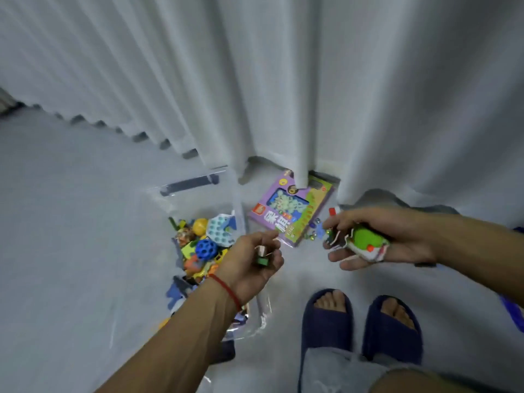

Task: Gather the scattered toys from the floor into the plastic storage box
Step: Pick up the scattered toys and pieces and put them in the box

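Note:
A clear plastic storage box point(195, 182) stands on the floor at centre left, holding several colourful toys, among them a blue holed ball point(206, 247) and a yellow ball point(200, 226). My left hand point(255, 260) hovers at the box's right edge and grips a small green block point(262, 261). My right hand point(377, 236) is to the right, palm up, holding a green and white toy point(365, 241) along with some small dark pieces. A purple toy package point(292, 211) lies flat on the floor between the hands, partly under the curtain.
A white curtain point(283, 95) hangs along the back down to the floor. My feet in dark blue slippers point(329, 321) stand at the lower right. Small marbles point(313, 222) lie beside the package. A blue object point(513, 310) shows at the right edge.

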Demonstrator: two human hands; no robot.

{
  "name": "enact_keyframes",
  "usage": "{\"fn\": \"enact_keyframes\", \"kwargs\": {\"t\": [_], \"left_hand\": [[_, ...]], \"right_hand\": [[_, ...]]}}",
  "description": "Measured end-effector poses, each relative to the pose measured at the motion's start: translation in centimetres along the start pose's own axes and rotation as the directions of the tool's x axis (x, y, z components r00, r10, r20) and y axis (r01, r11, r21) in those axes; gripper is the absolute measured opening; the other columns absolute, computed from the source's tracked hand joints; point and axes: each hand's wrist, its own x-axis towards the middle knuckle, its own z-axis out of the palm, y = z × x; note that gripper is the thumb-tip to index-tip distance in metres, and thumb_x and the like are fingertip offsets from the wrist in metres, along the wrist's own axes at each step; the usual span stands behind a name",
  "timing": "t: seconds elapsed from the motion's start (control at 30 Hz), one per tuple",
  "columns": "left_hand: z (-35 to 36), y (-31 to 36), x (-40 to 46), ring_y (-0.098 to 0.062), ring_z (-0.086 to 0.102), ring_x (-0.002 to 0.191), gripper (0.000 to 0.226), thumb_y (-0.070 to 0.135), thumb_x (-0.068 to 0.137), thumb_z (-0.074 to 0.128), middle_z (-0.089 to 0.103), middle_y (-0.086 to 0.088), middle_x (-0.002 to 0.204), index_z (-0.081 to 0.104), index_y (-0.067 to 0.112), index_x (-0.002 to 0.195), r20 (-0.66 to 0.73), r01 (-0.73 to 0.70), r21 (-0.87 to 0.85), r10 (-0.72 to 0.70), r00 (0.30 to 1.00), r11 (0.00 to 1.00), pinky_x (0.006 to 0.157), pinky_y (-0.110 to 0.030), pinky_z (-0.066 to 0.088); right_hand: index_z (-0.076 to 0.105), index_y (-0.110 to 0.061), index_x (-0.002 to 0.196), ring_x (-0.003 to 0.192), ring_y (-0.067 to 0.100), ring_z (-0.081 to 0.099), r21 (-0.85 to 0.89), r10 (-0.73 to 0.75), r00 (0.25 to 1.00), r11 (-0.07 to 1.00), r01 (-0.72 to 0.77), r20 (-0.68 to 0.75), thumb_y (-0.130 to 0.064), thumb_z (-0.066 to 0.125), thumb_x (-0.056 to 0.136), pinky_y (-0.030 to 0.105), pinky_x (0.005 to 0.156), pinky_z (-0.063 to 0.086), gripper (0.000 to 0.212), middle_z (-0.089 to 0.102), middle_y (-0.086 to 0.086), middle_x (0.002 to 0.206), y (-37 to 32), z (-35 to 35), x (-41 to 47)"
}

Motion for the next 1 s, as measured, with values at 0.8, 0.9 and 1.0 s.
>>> {"fn": "enact_keyframes", "kwargs": {"t": [0.8, 0.9, 1.0], "left_hand": [[-0.6, 4.7, -2.8, -0.022, 0.052, 0.116, 0.032, 0.019, 0.095, 0.051, 0.059, -0.006, 0.120, 0.062, 0.012, 0.124, -0.032, -0.458, 0.252, 0.480, 0.876, 0.853, 0.102, -0.040, 0.045], [3.3, 0.2, 0.4, -0.018, 0.056, 0.096, 0.027, 0.008, 0.093, 0.050, 0.060, -0.007, 0.103, 0.066, 0.012, 0.113, 0.069, -0.411, 0.406, 0.421, 0.904, 0.816, 0.088, -0.038, 0.050], [5.9, -4.2, 4.2, -0.021, 0.058, 0.096, 0.027, 0.004, 0.090, 0.053, 0.062, -0.010, 0.109, 0.068, 0.014, 0.109, 0.098, -0.309, 0.582, 0.313, 0.945, 0.752, 0.085, -0.038, 0.054]], "right_hand": [[0.059, -0.016, 0.123, 0.112, 0.025, 0.059, -0.622, -0.164, 0.902, 0.772, -0.134, -0.398, -0.040, 0.057, 0.096, 0.049, 0.098, 0.050, 0.036, 0.060, 0.011, 0.125, -2.0, -1.2, -3.4], [0.060, -0.010, 0.116, 0.101, 0.025, 0.061, -0.721, -0.131, 0.852, 0.606, -0.335, -0.507, -0.035, 0.057, 0.096, 0.048, 0.089, 0.056, 0.032, 0.059, 0.018, 0.115, 0.6, -7.6, -4.3], [0.064, -0.017, 0.108, 0.096, 0.029, 0.063, -0.798, -0.167, 0.832, 0.431, -0.420, -0.528, -0.038, 0.056, 0.094, 0.046, 0.082, 0.058, 0.027, 0.060, 0.010, 0.116, 3.4, -12.8, -3.9]]}}
